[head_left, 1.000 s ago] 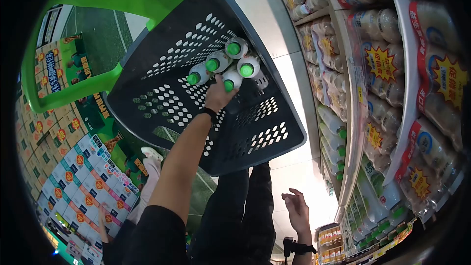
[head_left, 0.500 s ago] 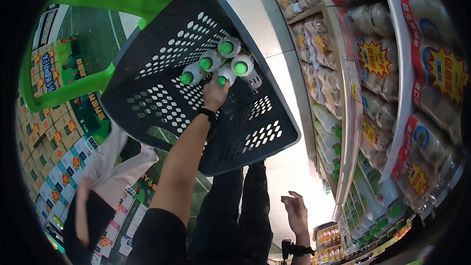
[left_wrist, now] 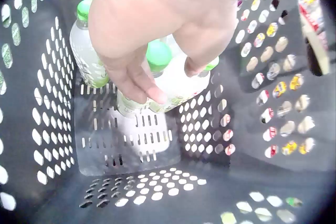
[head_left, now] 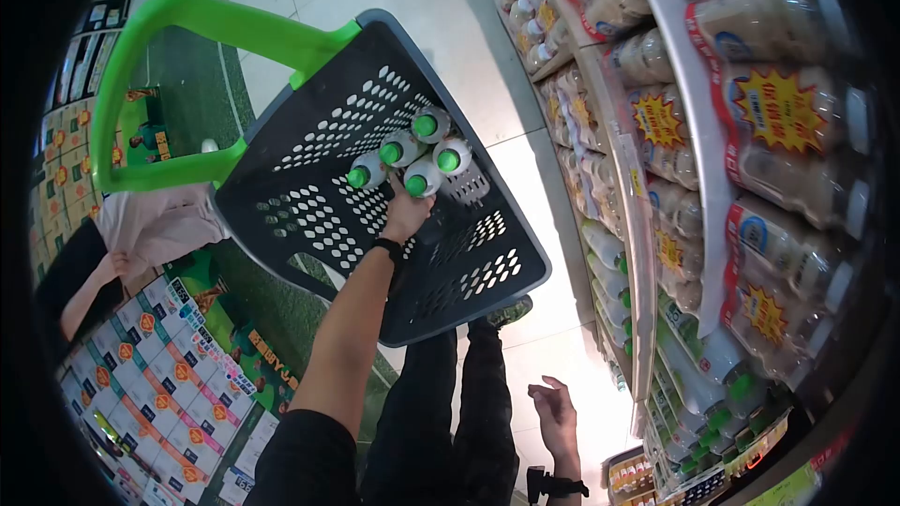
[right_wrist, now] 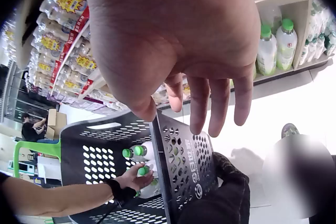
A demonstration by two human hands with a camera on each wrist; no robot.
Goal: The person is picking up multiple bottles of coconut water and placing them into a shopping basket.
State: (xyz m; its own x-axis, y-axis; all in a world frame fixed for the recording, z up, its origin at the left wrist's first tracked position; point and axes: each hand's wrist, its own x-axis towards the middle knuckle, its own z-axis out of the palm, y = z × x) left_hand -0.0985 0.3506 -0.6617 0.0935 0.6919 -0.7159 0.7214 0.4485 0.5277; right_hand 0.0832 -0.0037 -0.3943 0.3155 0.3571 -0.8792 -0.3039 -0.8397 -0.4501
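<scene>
Inside a dark grey shopping basket [head_left: 309, 131] stand several white bottles [head_left: 455, 157] with green caps, grouped at its far end. My left hand [head_left: 408, 215] reaches down into it and grips one white bottle [left_wrist: 181, 79] near the top. In the left wrist view the thumb and fingers bend around that bottle, and the back of the hand hides part of the group. My right hand [head_left: 555, 412] hangs beside the basket, holding nothing. Its fingers [right_wrist: 198, 106] are loosely extended in the right wrist view.
A green handle [head_left: 216, 28] rises from the basket's left side. Shelves [head_left: 642, 225] packed with wrapped bottles line the right. Stacked boxes [head_left: 169, 347] and a person in a light top [head_left: 159, 215] are at left. My legs [head_left: 483, 394] stand below the basket.
The left hand stays on the bottle in the basket. The head view has shifted slightly, so basket and bottles appear a little lower. The other person at left has moved farther up the view.
</scene>
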